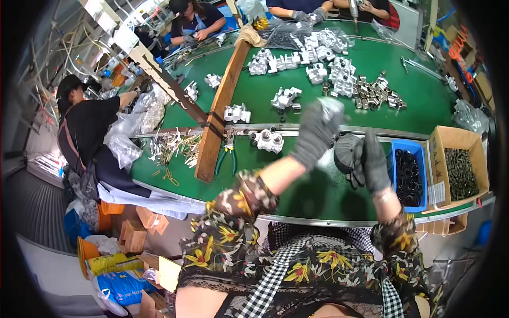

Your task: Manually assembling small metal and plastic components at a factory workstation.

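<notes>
My left hand (316, 135), in a grey knit glove, reaches forward over the green table. Its fingers are closed round a silver metal part (333, 106), blurred and mostly covered by the glove. My right hand (375, 164), gloved the same way, is low over the table beside the blue bin, with its fingers stretched forward. Against its left side is a dark grey rounded thing (345, 152), whose kind I cannot make out. Left of my hands, a silver metal casting (269, 141) with two round bores sits at the metal rail.
A blue bin (393, 180) of black rings and a cardboard box (439, 164) of small dark parts stand right. Castings (342, 74) and metal sleeves (377, 93) lie beyond the rail. Green-handled pliers (226, 159) lie beside a wooden plank (225, 100). Co-workers (87, 127) work around the table.
</notes>
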`<state>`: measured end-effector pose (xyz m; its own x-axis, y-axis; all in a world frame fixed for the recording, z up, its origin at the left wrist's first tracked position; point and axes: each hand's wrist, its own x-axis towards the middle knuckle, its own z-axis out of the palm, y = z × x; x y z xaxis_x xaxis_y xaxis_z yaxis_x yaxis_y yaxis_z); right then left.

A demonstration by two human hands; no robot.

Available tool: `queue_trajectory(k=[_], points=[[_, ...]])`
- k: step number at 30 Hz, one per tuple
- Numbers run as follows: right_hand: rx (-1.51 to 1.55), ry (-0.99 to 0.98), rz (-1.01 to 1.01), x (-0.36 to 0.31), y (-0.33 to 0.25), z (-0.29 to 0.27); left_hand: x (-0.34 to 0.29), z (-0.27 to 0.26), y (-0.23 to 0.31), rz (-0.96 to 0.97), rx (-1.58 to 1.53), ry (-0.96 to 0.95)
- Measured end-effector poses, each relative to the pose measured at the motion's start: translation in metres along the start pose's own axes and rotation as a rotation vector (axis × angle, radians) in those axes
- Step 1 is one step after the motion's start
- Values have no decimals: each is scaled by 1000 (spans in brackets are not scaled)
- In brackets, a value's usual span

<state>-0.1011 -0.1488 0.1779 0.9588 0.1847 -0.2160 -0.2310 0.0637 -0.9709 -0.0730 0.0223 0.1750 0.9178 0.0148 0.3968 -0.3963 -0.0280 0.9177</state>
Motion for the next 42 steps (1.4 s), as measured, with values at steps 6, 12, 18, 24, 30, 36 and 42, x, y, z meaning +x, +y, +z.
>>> queue_trajectory(k=[6,12,18,24,30,36,42], points=[[-737,108,-746,-53,94,-26,112,-143,-34,18,679,350],[-996,125,-795,-84,130,-38,172,-322,-42,-564,1661,546],[-1120,205,-704,-81,134,-37,143,-350,-66,-936,1691,602],[-1104,175,-677,-72,135,-39,160,-403,-96,-892,1741,735],[-1053,93,-630,-65,125,-42,224,-381,-131,-171,1843,773],[-1066,95,-607,-70,129,-47,267,-174,-172,-395,1468,258],[-1024,14,-652,-67,125,-47,272,-184,-216,-489,1524,311]])
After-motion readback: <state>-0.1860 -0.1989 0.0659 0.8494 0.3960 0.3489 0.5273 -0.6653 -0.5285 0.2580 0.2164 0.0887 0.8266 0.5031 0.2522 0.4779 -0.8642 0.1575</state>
